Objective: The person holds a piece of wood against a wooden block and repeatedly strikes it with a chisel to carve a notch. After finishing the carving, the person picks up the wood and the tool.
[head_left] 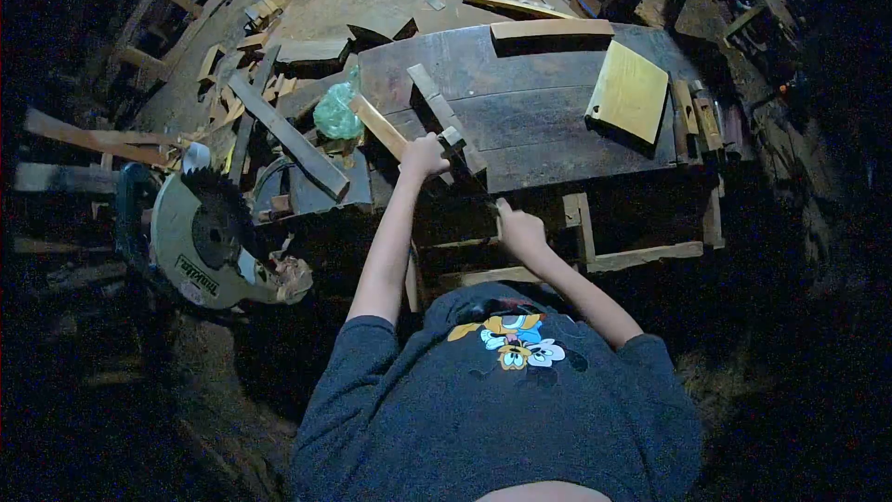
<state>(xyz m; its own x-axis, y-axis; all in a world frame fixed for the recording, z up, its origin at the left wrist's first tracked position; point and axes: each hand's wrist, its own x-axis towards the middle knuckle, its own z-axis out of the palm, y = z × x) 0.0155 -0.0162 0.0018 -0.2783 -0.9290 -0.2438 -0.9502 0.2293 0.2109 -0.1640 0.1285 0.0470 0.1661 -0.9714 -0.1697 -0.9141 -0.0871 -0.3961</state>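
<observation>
Workbench (548,121) dark worn wood; board (628,91) pale smooth wood; saw blade (216,214) metal.

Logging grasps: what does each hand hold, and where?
Left hand grips the pale wooden strip at its near end. Right hand is closed around something too dark to tell.

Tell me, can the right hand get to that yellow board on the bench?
Probably yes. The yellow board lies on the right of the bench, the same side as the right hand, with only bare bench top between them. It may take a good stretch forward.

Pale wooden strip (379,127), diagonal on workbench (539,130)
</observation>
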